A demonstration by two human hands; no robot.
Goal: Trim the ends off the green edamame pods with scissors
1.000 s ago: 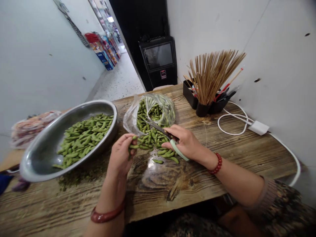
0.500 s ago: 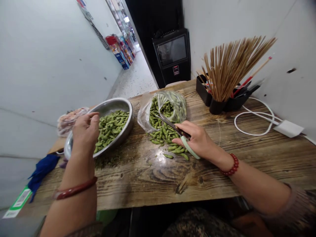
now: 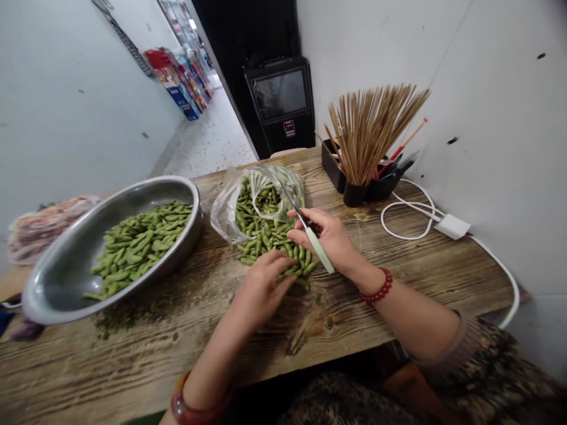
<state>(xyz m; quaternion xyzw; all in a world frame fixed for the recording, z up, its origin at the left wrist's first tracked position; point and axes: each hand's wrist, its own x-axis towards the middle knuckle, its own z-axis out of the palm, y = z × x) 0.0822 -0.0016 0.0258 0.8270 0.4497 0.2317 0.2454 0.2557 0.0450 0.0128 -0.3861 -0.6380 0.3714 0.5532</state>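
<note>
While your right hand (image 3: 330, 237) closes around pale-green-handled metal scissors (image 3: 319, 249), your half-curled left hand (image 3: 260, 284) is at the slender green pods (image 3: 267, 237) before the clear plastic bag (image 3: 225, 208) on the wooden worktop (image 3: 363, 310); I cannot tell whether it holds any.

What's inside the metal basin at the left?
A heap of green pods lies in the metal basin, with bare metal showing toward the picture's left. The top pods cover whatever lies beneath, so the basin's bottom under the heap cannot be seen.
</note>
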